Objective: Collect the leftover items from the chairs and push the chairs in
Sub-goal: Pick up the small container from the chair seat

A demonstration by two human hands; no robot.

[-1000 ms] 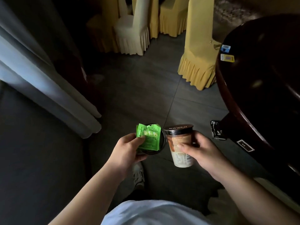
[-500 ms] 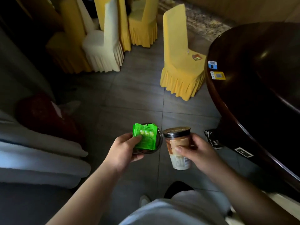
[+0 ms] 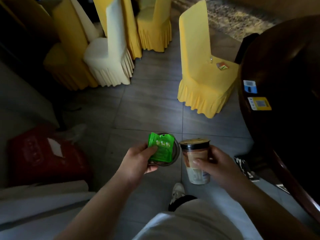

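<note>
Nearest to me, my left hand [image 3: 138, 159] pinches a green snack wrapper [image 3: 161, 148] under the thumb against a round dark lid or dish [image 3: 174, 153] held beneath it; which of the two it is I cannot tell. I judge the wrapper light, limp and slick, so the thumb clamp on its face is what keeps it. My right hand [image 3: 219, 166] wraps around a lidded drink cup [image 3: 196, 160], fingers curled about the mid-wall. The cup appears to be thin plastic with liquid inside: moderately heavy, crushable, best held low on the wall and kept upright. Both hands are occupied. Below, a grey tiled floor [image 3: 149, 104]. Further out, a yellow covered chair [image 3: 204, 70] stands just beside the dark wooden table [image 3: 285, 75], not pushed in, with a small orange packet [image 3: 222, 65] lying on its seat, likely light and flat. A red bag [image 3: 45, 153] sits at left. Beyond, a cream covered chair [image 3: 110, 52] and more yellow ones cluster.
</note>
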